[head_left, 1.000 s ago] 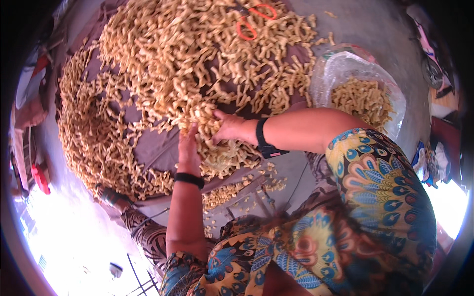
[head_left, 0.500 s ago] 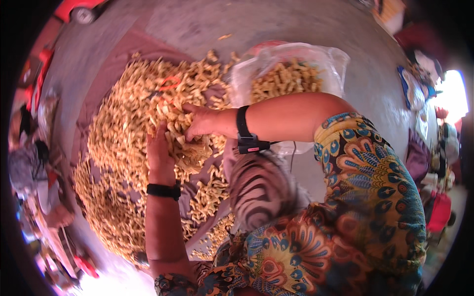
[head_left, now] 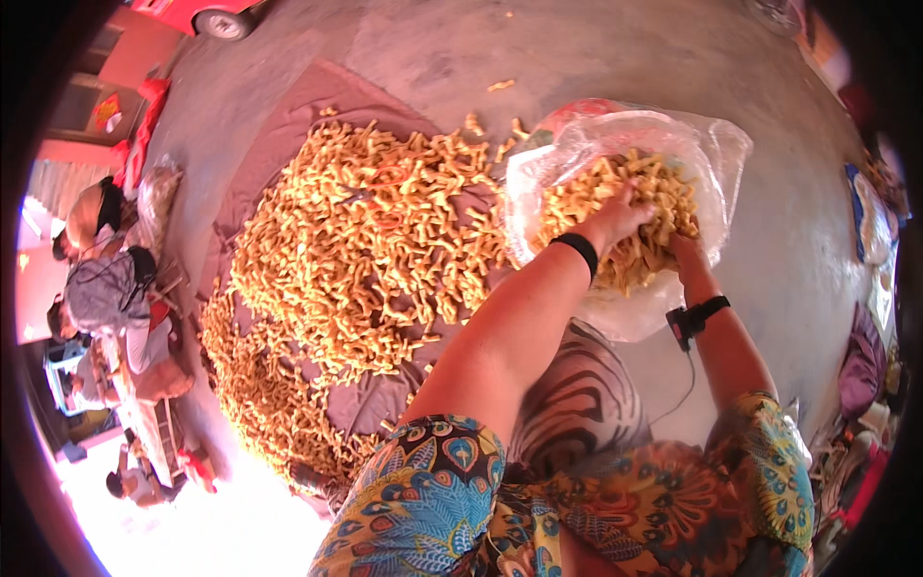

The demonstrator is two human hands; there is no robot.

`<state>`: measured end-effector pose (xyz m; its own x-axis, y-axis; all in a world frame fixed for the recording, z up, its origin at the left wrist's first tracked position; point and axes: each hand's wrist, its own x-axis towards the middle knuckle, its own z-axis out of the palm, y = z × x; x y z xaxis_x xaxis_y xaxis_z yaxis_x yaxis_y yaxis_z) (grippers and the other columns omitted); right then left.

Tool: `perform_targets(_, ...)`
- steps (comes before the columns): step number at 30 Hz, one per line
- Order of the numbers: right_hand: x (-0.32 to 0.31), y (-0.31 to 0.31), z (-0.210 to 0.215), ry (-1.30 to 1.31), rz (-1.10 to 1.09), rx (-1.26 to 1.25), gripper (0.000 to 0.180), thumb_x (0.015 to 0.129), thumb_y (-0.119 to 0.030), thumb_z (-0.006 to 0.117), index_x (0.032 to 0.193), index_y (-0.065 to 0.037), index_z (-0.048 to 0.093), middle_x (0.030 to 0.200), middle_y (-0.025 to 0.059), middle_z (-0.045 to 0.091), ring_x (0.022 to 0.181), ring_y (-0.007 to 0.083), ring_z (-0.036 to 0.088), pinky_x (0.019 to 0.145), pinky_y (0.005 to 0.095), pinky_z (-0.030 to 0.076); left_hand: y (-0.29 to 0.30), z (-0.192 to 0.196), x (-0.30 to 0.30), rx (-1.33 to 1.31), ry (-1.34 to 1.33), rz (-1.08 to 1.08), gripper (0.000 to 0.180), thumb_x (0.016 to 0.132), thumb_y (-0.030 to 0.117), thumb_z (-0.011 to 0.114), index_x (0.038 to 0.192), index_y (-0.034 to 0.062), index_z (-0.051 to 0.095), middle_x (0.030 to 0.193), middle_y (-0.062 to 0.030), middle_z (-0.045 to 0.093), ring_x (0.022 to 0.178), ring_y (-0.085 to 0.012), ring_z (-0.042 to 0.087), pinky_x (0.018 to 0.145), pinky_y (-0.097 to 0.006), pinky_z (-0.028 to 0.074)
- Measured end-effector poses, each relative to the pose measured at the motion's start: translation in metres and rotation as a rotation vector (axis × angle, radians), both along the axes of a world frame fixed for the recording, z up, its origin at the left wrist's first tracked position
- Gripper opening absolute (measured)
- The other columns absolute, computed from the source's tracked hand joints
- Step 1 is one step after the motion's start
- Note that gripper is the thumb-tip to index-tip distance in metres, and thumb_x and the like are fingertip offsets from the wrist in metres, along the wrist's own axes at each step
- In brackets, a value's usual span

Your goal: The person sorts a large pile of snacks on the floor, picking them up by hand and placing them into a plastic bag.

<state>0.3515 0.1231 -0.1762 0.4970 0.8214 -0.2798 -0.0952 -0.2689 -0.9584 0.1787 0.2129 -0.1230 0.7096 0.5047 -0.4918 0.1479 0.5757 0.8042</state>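
Note:
Both hands are over a clear plastic bag [head_left: 726, 159], spread wide and filled with short, yellow-brown, bent stick-like pieces [head_left: 663, 183]. My left hand [head_left: 625, 215] curves over them from the left, its fingers among the pieces. Opposite it, at the bag's right side, my right hand [head_left: 686, 252] is cupped, with its fingertips partly buried. A clump of pieces [head_left: 639, 252] lies gathered between the two palms. Each wrist wears a black band; a small device with a cable hangs on the right one.
Left of the bag, a large heap of the same pieces [head_left: 356, 250] covers a brownish cloth [head_left: 327, 91] on the concrete floor. A few stray pieces lie beyond it. Several people sit at the far left, near a wooden bench [head_left: 149, 428]. A red vehicle [head_left: 159, 12] stands at the upper left.
Both hands have moved right, from the heap on the cloth to the plastic bag. The pieces they were gathering there are no longer between them over the heap. The view has shifted too.

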Motion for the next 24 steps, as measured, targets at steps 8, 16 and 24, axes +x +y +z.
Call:
perform_targets(8, 0.016, 0.029, -0.075, -0.369, -0.069, -0.136, 0.041, 0.078, -0.009, 0.058, 0.117, -0.010, 0.048, 0.100, 0.0058, 0.060, 0.086, 0.0195, 0.061, 0.075, 0.0318, 0.050, -0.004, -0.034, -0.069, 0.421, 0.056, 0.004, 0.060, 0.088, 0.017, 0.051, 0.141, 0.0177, 0.021, 0.144, -0.0135, 0.025, 0.120, -0.0279, 0.042, 0.078, -0.038, 0.051)
perform_targets(16, 0.038, 0.034, -0.068, -0.628, -0.050, -0.357, 0.033, 0.079, -0.013, 0.060, 0.111, -0.009, 0.054, 0.093, 0.0058, 0.062, 0.084, 0.0207, 0.062, 0.072, 0.0337, 0.051, -0.034, -0.093, -0.157, 0.159, 0.370, 0.432, 0.044, 0.088, 0.012, 0.051, 0.130, 0.0088, 0.039, 0.103, -0.0087, 0.054, 0.077, -0.0152, 0.058, 0.059, -0.028, 0.052)
perform_targets(24, 0.057, 0.030, -0.075, -0.506, 0.012, -0.310, 0.027, 0.079, -0.017, 0.061, 0.104, -0.008, 0.059, 0.087, 0.0058, 0.064, 0.081, 0.0219, 0.063, 0.068, 0.0357, 0.051, -0.045, -0.116, -0.113, -0.184, 0.422, 0.496, 0.032, 0.085, 0.018, 0.056, 0.112, 0.0052, 0.046, 0.079, -0.0032, 0.053, 0.065, -0.0134, 0.049, 0.055, -0.027, 0.042)
